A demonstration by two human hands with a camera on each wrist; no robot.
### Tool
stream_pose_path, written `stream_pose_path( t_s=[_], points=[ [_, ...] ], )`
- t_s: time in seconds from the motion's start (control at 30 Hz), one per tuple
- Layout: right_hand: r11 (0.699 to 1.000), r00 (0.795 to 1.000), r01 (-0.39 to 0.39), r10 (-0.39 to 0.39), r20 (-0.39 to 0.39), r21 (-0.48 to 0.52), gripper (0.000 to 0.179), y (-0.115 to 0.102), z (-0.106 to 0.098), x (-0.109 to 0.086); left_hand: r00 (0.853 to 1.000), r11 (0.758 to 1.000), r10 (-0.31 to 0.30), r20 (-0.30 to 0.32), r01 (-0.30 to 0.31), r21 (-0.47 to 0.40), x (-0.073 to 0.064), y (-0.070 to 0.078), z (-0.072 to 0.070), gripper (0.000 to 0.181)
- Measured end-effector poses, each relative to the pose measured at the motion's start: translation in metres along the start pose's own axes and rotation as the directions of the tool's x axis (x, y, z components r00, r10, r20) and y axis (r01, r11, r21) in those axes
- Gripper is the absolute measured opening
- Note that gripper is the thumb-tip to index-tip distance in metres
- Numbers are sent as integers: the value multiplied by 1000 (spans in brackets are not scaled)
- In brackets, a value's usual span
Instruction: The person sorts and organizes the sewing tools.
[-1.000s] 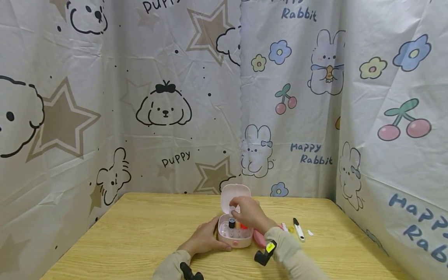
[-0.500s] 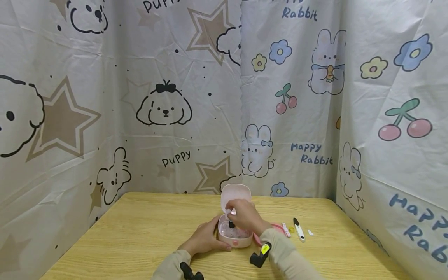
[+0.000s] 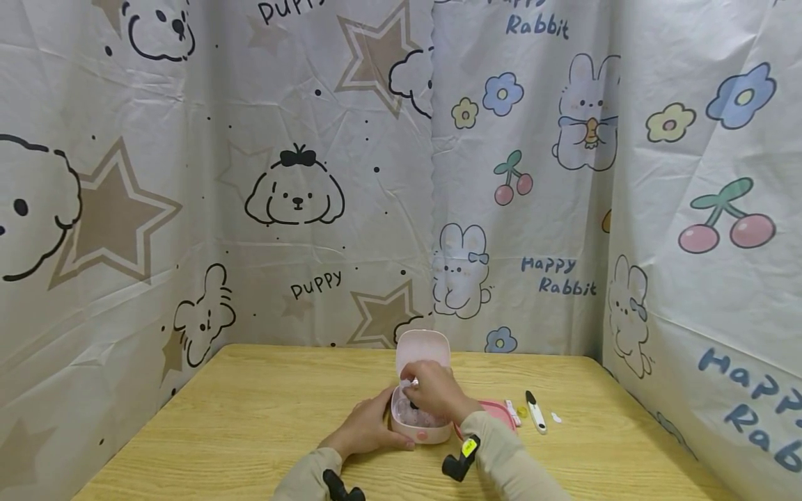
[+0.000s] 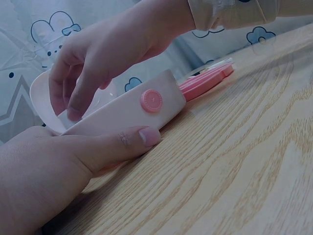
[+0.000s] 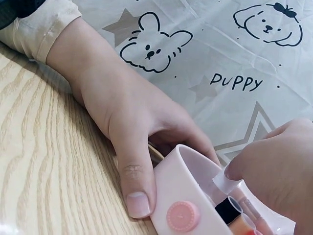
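A small pale pink box [image 3: 422, 434] stands on the table with its lid [image 3: 422, 346] raised at the back. My left hand [image 3: 370, 426] grips its left side, thumb [image 4: 139, 138] along the front near the round pink button [image 4: 151, 101]. Over the opening, my right hand [image 3: 434, 391] pinches a small whitish cylinder [image 5: 226, 182], its lower end down inside the box by the left wall. Beside that cylinder, a black-topped tube [image 5: 228, 210] and an orange one [image 5: 241, 224] stand in the box. My right fingers hide part of the interior.
Right of the box lies a flat pink rounded thing [image 3: 499, 410], partly behind my right wrist. Beyond it are a small white-and-pink strip [image 3: 512, 412], a small yellow piece [image 3: 522, 411], a white tool with a black end [image 3: 535, 412] and a small white piece [image 3: 556, 417].
My right hand has moved left and lower into the box with the whitish cylinder. More of the flat pink thing shows beside my sleeve. My left hand has stayed on the box.
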State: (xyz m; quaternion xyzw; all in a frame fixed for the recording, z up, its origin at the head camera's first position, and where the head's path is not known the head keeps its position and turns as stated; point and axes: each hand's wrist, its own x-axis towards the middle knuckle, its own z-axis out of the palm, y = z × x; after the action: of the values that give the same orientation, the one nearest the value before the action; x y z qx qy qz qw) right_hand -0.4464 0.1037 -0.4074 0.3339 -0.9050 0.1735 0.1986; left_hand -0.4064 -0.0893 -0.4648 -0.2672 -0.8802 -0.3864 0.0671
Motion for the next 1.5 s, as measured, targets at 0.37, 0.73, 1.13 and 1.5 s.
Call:
stream_pose_path(
  t_s=[0.37, 0.73, 1.13, 1.5],
  points=[
    [1000, 1000, -16, 16, 14, -10, 15, 1, 4, -4, 1000, 1000, -5, 13, 4, 4, 3, -3, 0, 118],
    [997, 995, -75, 76, 65, -18, 13, -1, 7, -4, 999, 1000, 21, 24, -21, 3, 2, -5, 2, 118],
    [996, 995, -72, 76, 66, -56, 14, -1, 11, -5, 1000, 1000, -17, 10, 17, 15, 2, -2, 2, 120],
    [991, 991, -99, 106, 78, -85, 15, -4, 14, -4, 1000, 1000, 12, 10, -12, 14, 1, -2, 2, 118]
  ],
)
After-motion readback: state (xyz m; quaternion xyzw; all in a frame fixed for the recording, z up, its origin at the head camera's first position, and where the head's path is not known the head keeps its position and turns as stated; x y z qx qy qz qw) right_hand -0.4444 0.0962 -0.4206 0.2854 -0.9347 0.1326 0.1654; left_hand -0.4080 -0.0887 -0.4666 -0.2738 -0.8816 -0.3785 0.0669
